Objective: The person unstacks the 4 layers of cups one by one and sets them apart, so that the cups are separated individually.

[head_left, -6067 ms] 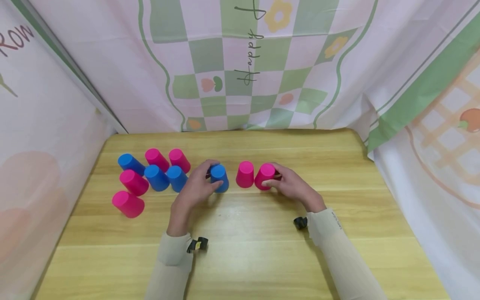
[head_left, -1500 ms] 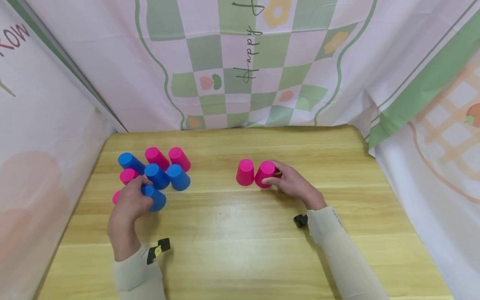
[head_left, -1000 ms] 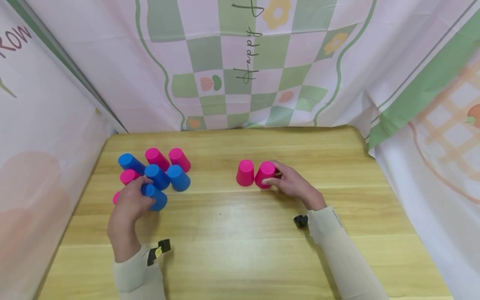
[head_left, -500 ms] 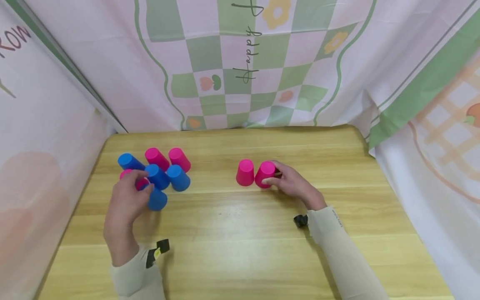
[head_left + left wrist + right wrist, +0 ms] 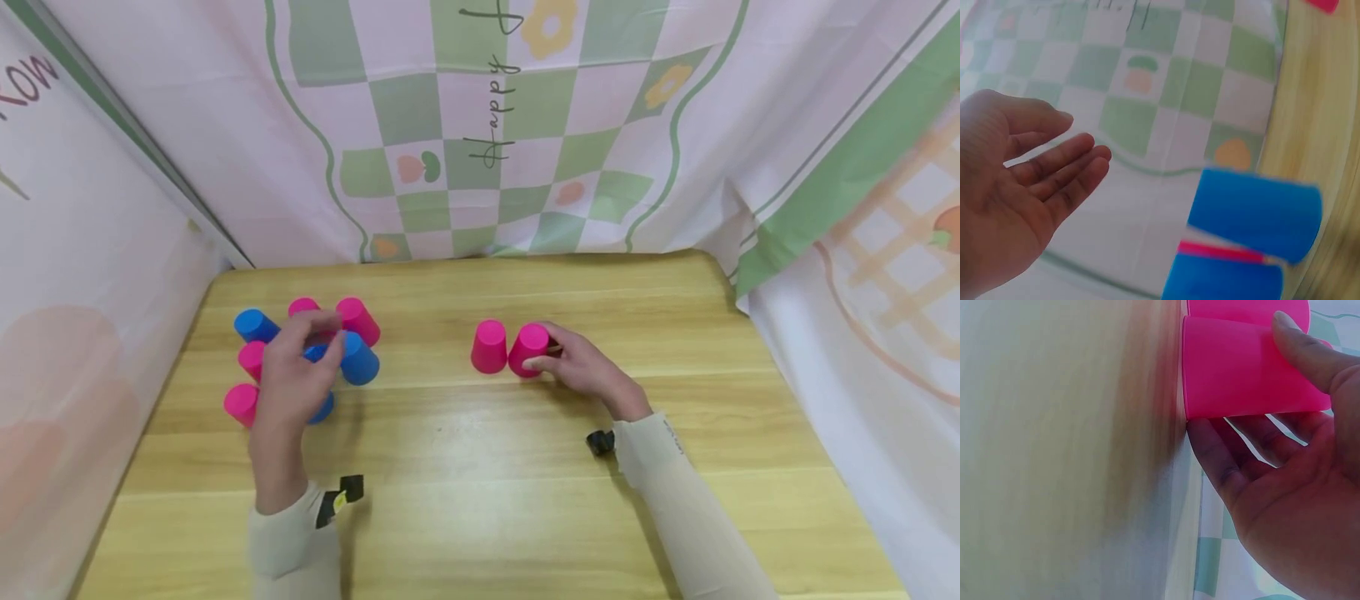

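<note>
My left hand (image 5: 292, 379) hovers over the group of cups at the table's left, holding nothing. In the left wrist view that hand (image 5: 1029, 181) has its fingers loosely extended, apart from the blue cups. Just right of its fingertips in the head view stands an upside-down blue cup (image 5: 361, 363). The hand partly covers another blue cup (image 5: 324, 408) at the front of the group. On the right, my right hand (image 5: 581, 367) grips an upside-down pink cup (image 5: 528, 343), thumb on its near side. Close beside that one is a second pink cup (image 5: 489, 347).
The left group also has a blue cup (image 5: 256, 326) at the back and pink cups, among them a front-left pink cup (image 5: 242, 404) and a back pink cup (image 5: 358, 322). A patterned curtain (image 5: 480, 200) hangs behind the wooden table (image 5: 465, 500).
Earlier my left hand carried a blue cup from the middle to the front of the left group. It has let go, lifted and moved right. The right hand keeps its grip.
</note>
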The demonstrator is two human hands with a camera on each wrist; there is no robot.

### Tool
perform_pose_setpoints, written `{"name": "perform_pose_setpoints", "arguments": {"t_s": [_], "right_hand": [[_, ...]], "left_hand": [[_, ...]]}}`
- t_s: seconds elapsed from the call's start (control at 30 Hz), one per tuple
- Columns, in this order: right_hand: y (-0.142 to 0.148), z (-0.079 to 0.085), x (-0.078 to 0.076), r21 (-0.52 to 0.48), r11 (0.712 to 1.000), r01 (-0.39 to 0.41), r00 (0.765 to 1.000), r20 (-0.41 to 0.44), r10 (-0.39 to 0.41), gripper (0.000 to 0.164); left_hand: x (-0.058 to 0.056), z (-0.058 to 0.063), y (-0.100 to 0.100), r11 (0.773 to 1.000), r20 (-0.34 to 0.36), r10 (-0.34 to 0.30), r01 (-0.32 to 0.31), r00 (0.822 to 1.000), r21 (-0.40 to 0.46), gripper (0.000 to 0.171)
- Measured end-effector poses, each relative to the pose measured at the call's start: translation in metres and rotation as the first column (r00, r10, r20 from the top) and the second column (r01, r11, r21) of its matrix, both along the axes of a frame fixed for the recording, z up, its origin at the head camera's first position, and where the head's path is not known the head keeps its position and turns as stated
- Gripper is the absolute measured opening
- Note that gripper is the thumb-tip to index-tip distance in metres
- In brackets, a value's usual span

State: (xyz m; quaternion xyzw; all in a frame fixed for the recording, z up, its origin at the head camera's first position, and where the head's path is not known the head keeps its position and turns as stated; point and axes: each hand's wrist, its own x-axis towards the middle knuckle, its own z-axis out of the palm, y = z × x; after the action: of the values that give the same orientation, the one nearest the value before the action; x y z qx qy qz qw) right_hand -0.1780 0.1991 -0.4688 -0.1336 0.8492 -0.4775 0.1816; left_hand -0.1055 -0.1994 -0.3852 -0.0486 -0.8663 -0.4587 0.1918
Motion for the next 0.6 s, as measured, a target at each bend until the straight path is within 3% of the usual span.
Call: {"name": "perform_pose_setpoints", "arguments": {"t_s": [0.1,0.33,0.6], "right_hand": [[0.0,0.0,0.001,-0.001,1.0,0.001,1.0,0.002,-0.001,0.043],[0.0,0.0,0.001,0.004,1.0,0.003,1.0,-0.008,-0.003,0.044],[0.0,-0.001,0.002,0.001,1.0,0.002,1.0,-0.016,-0.002,0.042]], "left_hand": [[-0.008,-0.004,0.013,0.997,0.003,-0.078,0.078,0.997,0.025,0.03],[-0.023,-0.013,0.04,0.98,0.103,-0.192,0.187,0.976,0.064,0.037],[-0.032,-0.026,0.058,0.967,0.22,-0.256,0.251,0.941,0.05,0.042]]}}
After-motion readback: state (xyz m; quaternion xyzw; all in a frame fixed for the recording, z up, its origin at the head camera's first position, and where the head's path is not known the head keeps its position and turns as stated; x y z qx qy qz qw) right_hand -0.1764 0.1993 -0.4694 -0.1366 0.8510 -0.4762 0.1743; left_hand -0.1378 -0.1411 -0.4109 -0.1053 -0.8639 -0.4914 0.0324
